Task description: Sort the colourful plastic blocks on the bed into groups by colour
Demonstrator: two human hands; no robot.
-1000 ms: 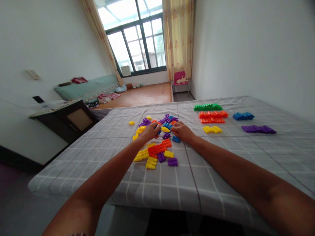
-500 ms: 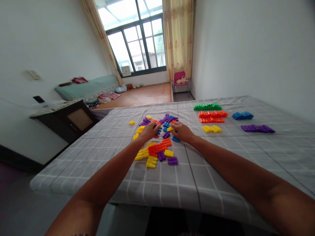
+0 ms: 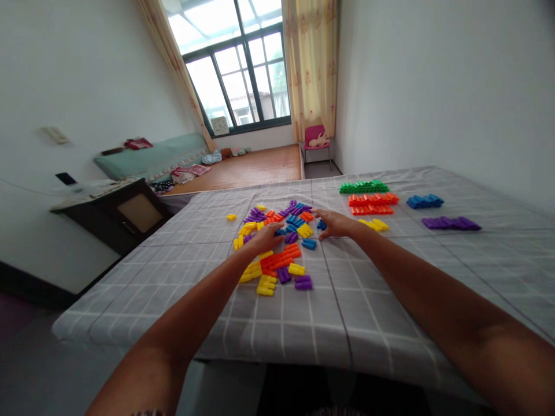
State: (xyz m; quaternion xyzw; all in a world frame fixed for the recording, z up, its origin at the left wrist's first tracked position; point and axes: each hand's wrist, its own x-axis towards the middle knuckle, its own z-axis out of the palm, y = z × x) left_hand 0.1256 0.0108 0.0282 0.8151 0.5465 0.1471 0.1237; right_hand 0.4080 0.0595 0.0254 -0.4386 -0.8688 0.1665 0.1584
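A pile of small ridged plastic tube blocks lies on the table (image 3: 173,254). My left hand (image 3: 266,236) is at the pile's middle, its fingers closed around a blue block (image 3: 280,232) that shows only in part. My right hand (image 3: 338,223) is just right of the pile, thumb and fingers spread. Another blue block (image 3: 321,224) sits in the gap between them; no firm grip on it shows. Between the hands lie a yellow block (image 3: 305,230) and a purple block (image 3: 291,238). Nearer me are joined orange blocks (image 3: 281,258) and a blue block (image 3: 309,244).
Sorted rows stand at the right: green (image 3: 364,186), orange (image 3: 373,200), yellow (image 3: 376,225), blue (image 3: 425,201) and purple (image 3: 451,223). Beyond the table are a bed (image 3: 255,164) and a pink chair (image 3: 315,136). A dark cabinet (image 3: 125,211) stands at the left.
My right hand has let go of the yellow block, which now lies on the pile, and has moved right with its fingers spread. My left hand has stayed near the middle.
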